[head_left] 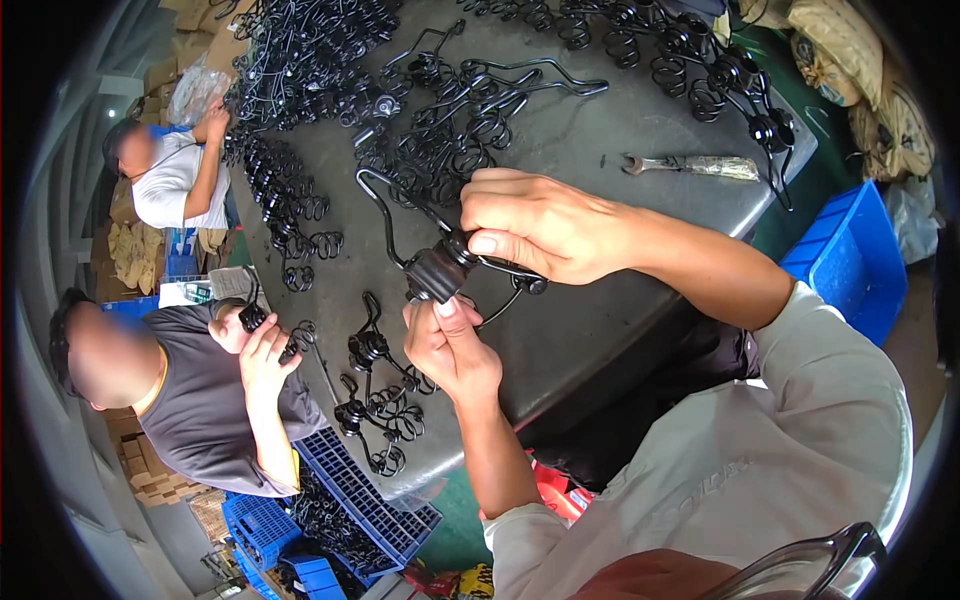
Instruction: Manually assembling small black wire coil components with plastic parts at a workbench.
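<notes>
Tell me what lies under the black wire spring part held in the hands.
Under the wire spring part, held by the left hand and right hand, is the grey table. More black springs lie nearby. The hands cover the table right below.

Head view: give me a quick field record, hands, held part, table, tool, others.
left hand: grips black wire spring assembly from below
right hand: clamps it from above
table: dark grey, strewn with black coil springs
tool: wrench, lying apart from hands
bin: blue crate, beside table
others: two co-workers seated at the table
</notes>
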{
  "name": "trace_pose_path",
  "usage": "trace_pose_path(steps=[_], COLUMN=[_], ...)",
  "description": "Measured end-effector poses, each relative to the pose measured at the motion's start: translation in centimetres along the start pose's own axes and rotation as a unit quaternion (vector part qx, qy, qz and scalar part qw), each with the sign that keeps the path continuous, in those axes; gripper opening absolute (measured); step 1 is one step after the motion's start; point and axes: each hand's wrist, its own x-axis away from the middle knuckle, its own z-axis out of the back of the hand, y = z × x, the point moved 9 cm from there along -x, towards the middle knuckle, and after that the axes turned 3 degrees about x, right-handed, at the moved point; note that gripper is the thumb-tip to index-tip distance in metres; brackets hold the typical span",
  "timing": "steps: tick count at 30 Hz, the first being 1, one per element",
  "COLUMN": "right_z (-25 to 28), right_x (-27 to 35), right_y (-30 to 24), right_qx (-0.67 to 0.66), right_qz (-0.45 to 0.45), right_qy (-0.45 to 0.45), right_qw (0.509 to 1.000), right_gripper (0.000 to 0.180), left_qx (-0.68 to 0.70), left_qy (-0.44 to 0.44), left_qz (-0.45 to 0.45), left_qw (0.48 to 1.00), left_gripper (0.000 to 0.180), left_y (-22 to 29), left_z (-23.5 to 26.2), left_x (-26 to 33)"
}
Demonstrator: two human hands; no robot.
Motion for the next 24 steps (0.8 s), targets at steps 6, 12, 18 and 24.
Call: trace_pose_path(steps=[6,12,18,24], right_z=[-0.2,0.2,0.6,0.9], right_x=[0.0,0.0,-0.5,-0.2], right_y=[0.4,-0.1,-1.4,-0.7], right_qx=[-0.028,-0.001,0.047,0.002], right_qz=[-0.031,0.009,0.065,0.036], right_qy=[-0.004,-0.006,-0.026,-0.019], right_qw=[0.999,1.000,0.996,0.999], right_gripper=[0.025,0.020,0.011,0.018], left_qx=[-0.019,-0.033,0.090,0.172], left_qy=[0.026,0.016,-0.011,-0.030], left_qz=[0.002,-0.017,0.066,0.095], left_qw=[0.999,0.999,0.994,0.980], left_gripper=[0.048,0.047,0.049,0.049], left_y=[0.0,0.4,-0.9,-0.9], left_z=[0.4,0.3,0.0,-0.9], left_x=[0.0,0.0,0.0,-0.1])
